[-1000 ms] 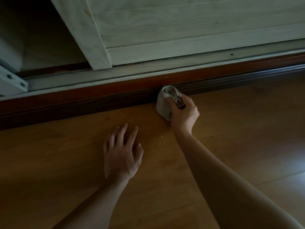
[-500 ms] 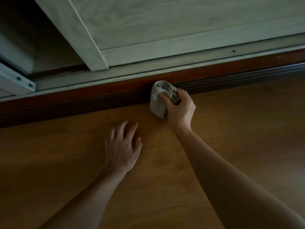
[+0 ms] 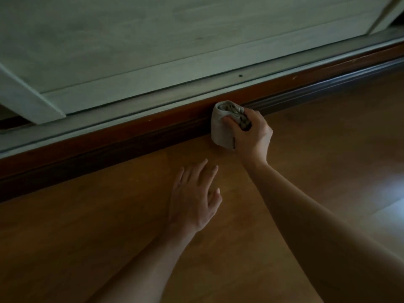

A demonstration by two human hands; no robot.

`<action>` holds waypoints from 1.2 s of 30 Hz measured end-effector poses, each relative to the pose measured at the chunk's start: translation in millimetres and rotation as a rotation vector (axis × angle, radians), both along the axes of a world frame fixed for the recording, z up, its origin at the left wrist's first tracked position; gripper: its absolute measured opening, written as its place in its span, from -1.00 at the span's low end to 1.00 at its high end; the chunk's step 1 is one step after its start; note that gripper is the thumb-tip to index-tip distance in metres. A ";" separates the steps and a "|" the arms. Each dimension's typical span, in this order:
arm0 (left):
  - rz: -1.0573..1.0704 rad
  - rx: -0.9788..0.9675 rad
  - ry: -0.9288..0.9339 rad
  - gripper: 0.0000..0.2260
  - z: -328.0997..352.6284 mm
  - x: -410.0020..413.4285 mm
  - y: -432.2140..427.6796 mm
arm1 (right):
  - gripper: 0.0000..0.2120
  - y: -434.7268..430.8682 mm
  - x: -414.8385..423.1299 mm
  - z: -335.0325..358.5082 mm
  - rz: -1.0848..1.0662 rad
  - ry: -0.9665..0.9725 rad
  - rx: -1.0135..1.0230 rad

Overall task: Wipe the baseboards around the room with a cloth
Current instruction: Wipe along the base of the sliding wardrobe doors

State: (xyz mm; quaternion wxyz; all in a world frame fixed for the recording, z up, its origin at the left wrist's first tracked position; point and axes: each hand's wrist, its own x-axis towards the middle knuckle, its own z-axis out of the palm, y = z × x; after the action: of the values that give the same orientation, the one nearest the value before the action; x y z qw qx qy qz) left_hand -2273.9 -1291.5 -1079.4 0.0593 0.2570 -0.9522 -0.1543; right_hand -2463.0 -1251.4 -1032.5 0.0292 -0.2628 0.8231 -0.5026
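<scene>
A dark reddish-brown baseboard (image 3: 122, 141) runs diagonally across the view, from lower left to upper right, where floor meets a sliding-door track. My right hand (image 3: 251, 136) grips a bunched pale grey cloth (image 3: 220, 130) and holds it against the baseboard's face, just above the floor. My left hand (image 3: 195, 197) lies flat on the wooden floor in front of the baseboard, fingers spread and straight, holding nothing.
Pale wood-grain sliding doors (image 3: 153, 47) stand above a grey metal track (image 3: 196, 88) behind the baseboard. The brown plank floor (image 3: 87, 237) stretches toward me, with a bright patch of light (image 3: 371, 197) at the right.
My view and both hands have shifted right along the baseboard; the cloth slid rightward against it, and the left door edge now sits far left.
</scene>
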 end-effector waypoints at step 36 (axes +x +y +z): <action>0.088 -0.105 -0.069 -0.50 -7.2 -75.4 19.6 | -0.83 31.7 -63.3 -5.3 0.056 -0.109 0.012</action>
State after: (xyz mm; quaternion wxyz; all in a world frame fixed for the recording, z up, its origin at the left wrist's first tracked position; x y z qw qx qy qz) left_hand -2349.3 -1271.9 -1086.6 0.0465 0.3003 -0.9482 -0.0926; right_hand -2526.3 -1219.6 -1037.8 0.0896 -0.2579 0.8155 -0.5103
